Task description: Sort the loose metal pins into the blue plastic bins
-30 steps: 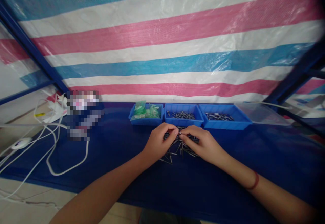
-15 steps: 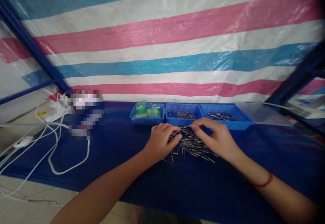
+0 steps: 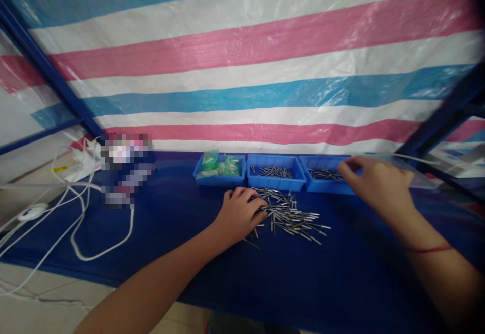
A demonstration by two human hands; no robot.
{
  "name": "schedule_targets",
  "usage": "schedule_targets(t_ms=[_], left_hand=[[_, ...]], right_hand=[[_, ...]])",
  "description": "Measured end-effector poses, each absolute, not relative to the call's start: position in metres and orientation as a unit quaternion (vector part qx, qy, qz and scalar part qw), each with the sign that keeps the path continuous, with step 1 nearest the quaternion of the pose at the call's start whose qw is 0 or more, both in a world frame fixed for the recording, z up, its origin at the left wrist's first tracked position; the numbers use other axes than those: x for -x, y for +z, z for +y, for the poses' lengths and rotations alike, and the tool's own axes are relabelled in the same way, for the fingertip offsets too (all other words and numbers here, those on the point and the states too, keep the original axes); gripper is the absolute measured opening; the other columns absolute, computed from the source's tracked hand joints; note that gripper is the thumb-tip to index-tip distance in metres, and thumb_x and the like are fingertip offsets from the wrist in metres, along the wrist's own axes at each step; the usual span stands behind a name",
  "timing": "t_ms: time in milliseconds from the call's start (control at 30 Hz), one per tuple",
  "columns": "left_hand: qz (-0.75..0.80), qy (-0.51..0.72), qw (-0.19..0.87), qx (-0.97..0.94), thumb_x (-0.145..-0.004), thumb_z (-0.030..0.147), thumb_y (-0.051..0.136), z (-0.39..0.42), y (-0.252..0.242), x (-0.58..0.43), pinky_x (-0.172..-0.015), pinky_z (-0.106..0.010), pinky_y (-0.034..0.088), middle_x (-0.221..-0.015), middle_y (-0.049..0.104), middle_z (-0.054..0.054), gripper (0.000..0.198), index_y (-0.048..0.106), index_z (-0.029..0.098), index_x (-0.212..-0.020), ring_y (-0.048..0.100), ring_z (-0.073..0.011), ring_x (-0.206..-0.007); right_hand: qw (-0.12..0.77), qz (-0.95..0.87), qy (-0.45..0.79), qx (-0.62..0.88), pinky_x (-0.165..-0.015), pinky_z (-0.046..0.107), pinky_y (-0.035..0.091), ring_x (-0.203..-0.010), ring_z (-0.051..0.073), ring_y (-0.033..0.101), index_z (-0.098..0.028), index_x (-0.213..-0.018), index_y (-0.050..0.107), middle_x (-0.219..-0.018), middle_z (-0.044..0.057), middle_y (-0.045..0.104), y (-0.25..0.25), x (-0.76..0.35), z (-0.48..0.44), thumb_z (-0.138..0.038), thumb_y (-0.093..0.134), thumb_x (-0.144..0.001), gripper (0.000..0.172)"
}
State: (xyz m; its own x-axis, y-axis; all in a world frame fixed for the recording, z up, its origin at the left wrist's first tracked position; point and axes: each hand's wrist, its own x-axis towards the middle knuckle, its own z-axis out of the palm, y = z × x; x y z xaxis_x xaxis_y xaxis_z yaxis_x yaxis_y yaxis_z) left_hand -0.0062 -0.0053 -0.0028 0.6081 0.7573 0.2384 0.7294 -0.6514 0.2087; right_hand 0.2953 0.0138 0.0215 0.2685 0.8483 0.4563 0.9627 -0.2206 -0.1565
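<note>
A loose pile of thin metal pins point(image 3: 290, 215) lies on the dark blue table. At its left side rests my left hand point(image 3: 238, 212), fingers curved over the pins and a gap between thumb and forefinger. My right hand point(image 3: 379, 185) is over the right side of the right blue bin point(image 3: 329, 187), which holds more pins point(image 3: 325, 174). Its thumb and forefinger are pinched together; whatever is between them is too small or hidden to make out. Beside that bin, the middle blue bin point(image 3: 278, 181) also contains metal pins point(image 3: 276, 172).
The left blue bin point(image 3: 220, 180) holds green plastic bags point(image 3: 231, 166). A clear plastic sheet point(image 3: 422, 177) lies behind my right hand. White cables point(image 3: 81, 243) sprawl at the left, near blurred-out items point(image 3: 127, 172). A striped tarp point(image 3: 242, 91) hangs behind the table point(image 3: 170, 212).
My right hand has moved right, from the pile to the right bin. The pin that was at its fingertips no longer shows. My left hand has stayed at the pile.
</note>
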Motion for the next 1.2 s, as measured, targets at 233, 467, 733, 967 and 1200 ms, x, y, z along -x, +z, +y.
schedule_targets(t_ms=[233,467,733,967,1200], left_hand=[[0.408,0.167,0.040,-0.897,-0.093,0.031,0.048,-0.006,0.000,0.006,-0.086,-0.039,0.030,-0.105,0.063,0.000,0.017,0.064,0.025,-0.093,0.051,-0.0195,-0.100],[0.410,0.160,0.028,-0.897,-0.087,0.042,0.056,-0.006,-0.004,0.006,-0.084,-0.040,0.031,-0.104,0.062,-0.003,0.023,0.064,0.025,-0.100,0.051,-0.0228,-0.098],[0.402,0.155,0.009,-0.903,-0.093,0.033,0.048,-0.006,-0.003,0.004,-0.084,-0.039,0.029,-0.100,0.063,-0.002,0.019,0.064,0.023,-0.090,0.052,-0.0202,-0.094],[0.398,0.196,0.048,-0.895,-0.096,0.032,0.042,-0.008,0.002,0.002,-0.083,-0.036,0.031,-0.098,0.064,-0.001,0.021,0.061,0.023,-0.096,0.053,-0.0184,-0.093],[0.382,0.233,0.111,-0.887,-0.097,0.030,0.041,-0.006,0.004,0.002,-0.083,-0.032,0.035,-0.098,0.066,-0.001,0.020,0.059,0.021,-0.097,0.057,-0.0173,-0.093]], right_hand=[[0.338,-0.729,-0.146,0.577,-0.072,0.036,0.036,-0.076,0.024,0.060,-0.021,-0.078,0.065,-0.079,0.006,0.070,0.022,-0.258,0.003,-0.034,0.050,-0.086,0.022],[0.299,-0.854,-0.036,0.425,-0.073,0.036,0.039,-0.076,0.021,0.059,-0.021,-0.079,0.066,-0.080,0.005,0.068,0.016,-0.223,-0.007,-0.028,0.051,-0.088,0.018],[0.206,-0.905,0.019,0.370,-0.069,0.034,0.039,-0.075,0.020,0.057,-0.019,-0.081,0.066,-0.075,0.005,0.065,0.003,-0.207,-0.009,-0.026,0.051,-0.089,0.018],[0.222,-0.905,0.058,0.358,-0.069,0.034,0.040,-0.077,0.020,0.057,-0.019,-0.085,0.064,-0.078,0.005,0.065,-0.002,-0.199,-0.012,-0.027,0.055,-0.088,0.013],[0.302,-0.871,0.109,0.372,-0.071,0.035,0.045,-0.077,0.020,0.060,-0.021,-0.088,0.065,-0.082,0.006,0.067,0.002,-0.196,-0.015,-0.028,0.050,-0.090,0.016]])
